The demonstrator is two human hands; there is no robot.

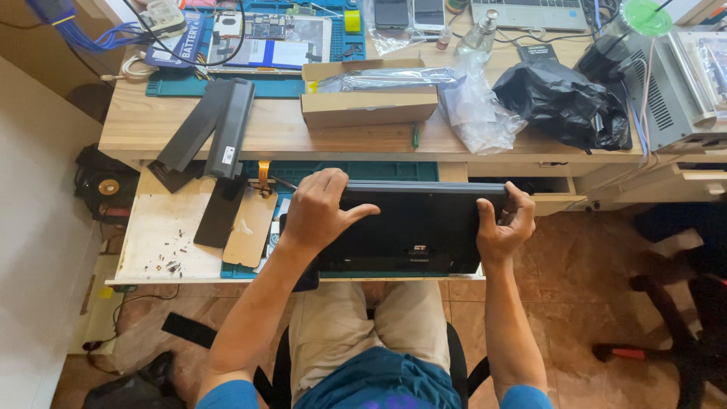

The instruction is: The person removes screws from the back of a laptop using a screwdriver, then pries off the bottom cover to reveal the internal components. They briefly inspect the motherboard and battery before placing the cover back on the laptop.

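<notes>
We see a wooden bench [265,136] running across the upper part of the head view, with a pull-out shelf [163,227] jutting from under its front edge. On that shelf, toward its right end, a dark laptop [413,227] lies shut, its long edges parallel to the bench front and its near edge almost at the shelf's front edge. Our left hand [318,212] is clamped on the laptop's far left corner, fingers curled over the back edge and thumb stretched along the top. Our right hand [503,223] grips the far right corner the same way, fingers wrapped over the side, thumb on the lid. Both hands are closed on the laptop; neither is free.

At the bench's right end a grey metal box [670,91] with vent slots stands against the edge. Left of it a crumpled black plastic bag [564,98] lies near the front edge, touching a clear plastic bag [477,113]. A cardboard box [371,102], open at the top, sits at the middle of the bench, just beside the clear bag. Two long dark battery packs [219,125] lean over the bench's front edge at the left, reaching down toward the shelf. A teal work mat [250,83] lies along the bench's far left part. Small screws [170,254] are scattered near the shelf's front left corner.
</notes>
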